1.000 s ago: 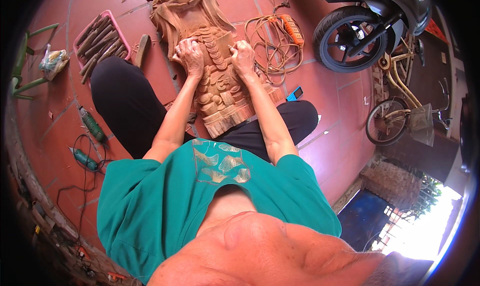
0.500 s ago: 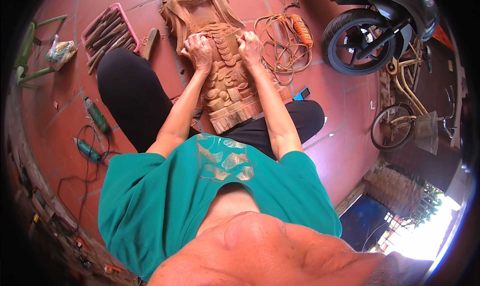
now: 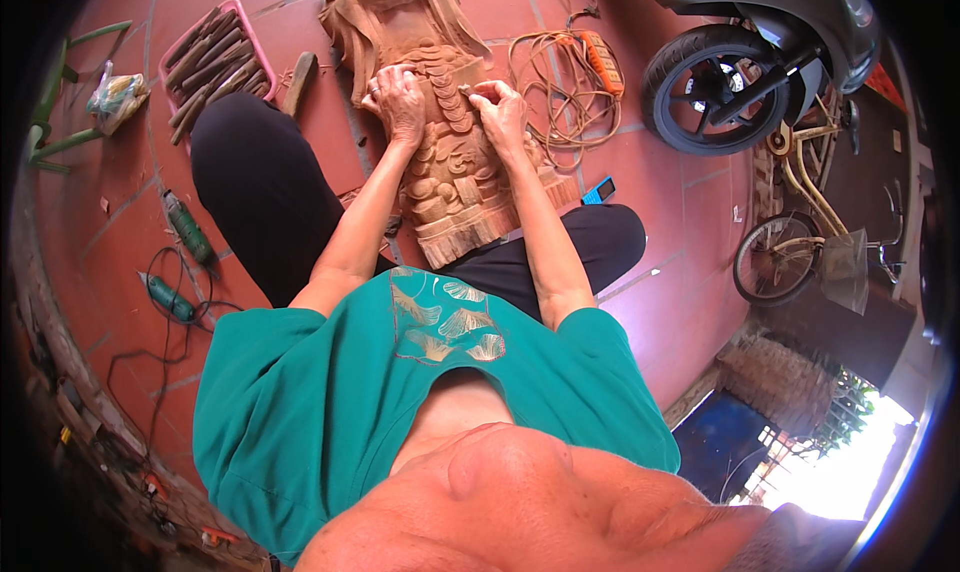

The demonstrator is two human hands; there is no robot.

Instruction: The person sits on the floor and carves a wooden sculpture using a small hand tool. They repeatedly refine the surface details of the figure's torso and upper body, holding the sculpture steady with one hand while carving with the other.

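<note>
Tiles (image 3: 680,247) near a motorbike (image 3: 790,12) bear carved wood (image 3: 445,122) under left hand (image 3: 400,105), grip unclear, and pinched right hand (image 3: 502,114).

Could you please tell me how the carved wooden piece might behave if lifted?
The carved wooden piece would probably stay stiff, being thick wood, and likely feel fairly heavy, given its bulk. Its raised relief might chip if knocked.

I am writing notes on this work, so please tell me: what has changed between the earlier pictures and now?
Since half a second ago, the right hand has moved slightly left and down in the picture, nearer the middle of the wood carving. The left hand stays on its left side, and the carving lies as before.
</note>
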